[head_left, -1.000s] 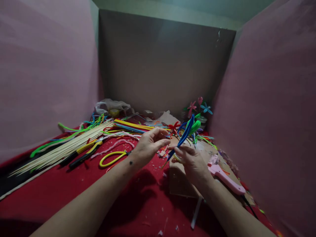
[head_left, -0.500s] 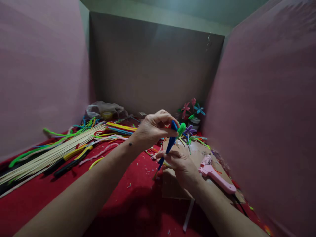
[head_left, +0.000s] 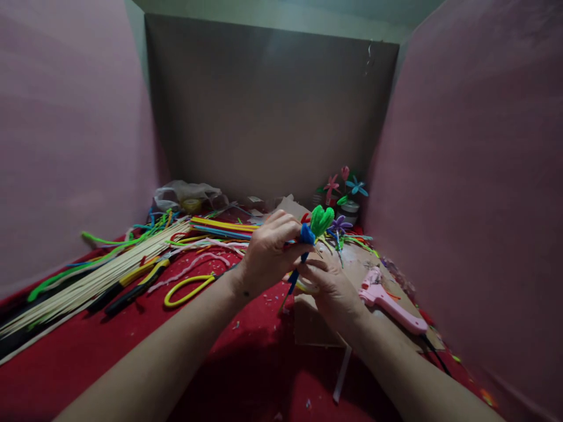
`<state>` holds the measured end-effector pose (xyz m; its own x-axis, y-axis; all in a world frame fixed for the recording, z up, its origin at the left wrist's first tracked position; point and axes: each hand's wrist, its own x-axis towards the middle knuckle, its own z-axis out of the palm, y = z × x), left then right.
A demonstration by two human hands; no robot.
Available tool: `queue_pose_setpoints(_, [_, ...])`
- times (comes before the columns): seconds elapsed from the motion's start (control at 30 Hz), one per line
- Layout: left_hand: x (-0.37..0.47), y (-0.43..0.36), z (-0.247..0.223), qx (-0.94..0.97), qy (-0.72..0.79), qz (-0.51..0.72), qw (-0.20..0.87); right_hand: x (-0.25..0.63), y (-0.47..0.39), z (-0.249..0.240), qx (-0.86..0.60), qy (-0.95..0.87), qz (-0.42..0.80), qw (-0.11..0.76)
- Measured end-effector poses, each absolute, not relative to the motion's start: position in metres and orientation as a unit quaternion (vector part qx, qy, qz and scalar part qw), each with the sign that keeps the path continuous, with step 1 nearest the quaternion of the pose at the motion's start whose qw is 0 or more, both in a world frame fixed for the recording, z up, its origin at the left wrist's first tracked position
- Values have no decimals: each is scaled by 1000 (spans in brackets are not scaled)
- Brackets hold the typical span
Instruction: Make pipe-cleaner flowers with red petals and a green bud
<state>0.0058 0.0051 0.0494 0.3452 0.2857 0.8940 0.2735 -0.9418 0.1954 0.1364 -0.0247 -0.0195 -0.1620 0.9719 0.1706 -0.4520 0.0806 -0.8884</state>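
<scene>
My left hand (head_left: 272, 246) pinches a blue pipe cleaner (head_left: 307, 234) between thumb and fingers, close below a green looped pipe-cleaner head (head_left: 322, 220). Lower down, the fingers of my right hand (head_left: 332, 288) close around the flower stem (head_left: 294, 282), which is blue there and ends in a thin stick slanting down to the left. Head and stem form one pipe-cleaner flower, tilted over the red cloth. My fingers hide part of where the blue piece meets the stem.
A pink glue gun (head_left: 391, 305) rests on cardboard (head_left: 319, 322) at right. On the left lie pliers (head_left: 138, 287), bamboo sticks (head_left: 88, 287) and a yellow-handled tool (head_left: 189, 290). Finished flowers (head_left: 345, 181) stand behind, before jars (head_left: 349, 212). Pink walls close both sides.
My left hand has come down slightly, and the blue piece now bunches near the green head. More of the green loops shows. The view has shifted a little.
</scene>
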Motion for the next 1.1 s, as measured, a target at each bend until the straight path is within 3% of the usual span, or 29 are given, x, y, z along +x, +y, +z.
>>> queue_pose_setpoints(0.27, [6,3,35,815,137,537,-169,138,-23,-22,-312,-450,600,583])
queue_pose_setpoints(0.37, [8,2,33,813,146,532,-188,138,-23,-22,-319,-451,600,579])
queue_pose_setpoints(0.47, [9,1,34,808,164,550,-135,137,-24,-21,-314,-451,602,580])
queue_pose_setpoints(0.67, [5,9,36,843,185,491,119,138,-24,-22,-310,-459,608,569])
queue_pose_setpoints(0.9, [9,9,33,832,199,517,37,138,-22,-22,-313,-441,600,589])
queue_pose_setpoints(1.1, [1,10,31,771,314,490,257,141,-22,-14,-325,-428,579,613])
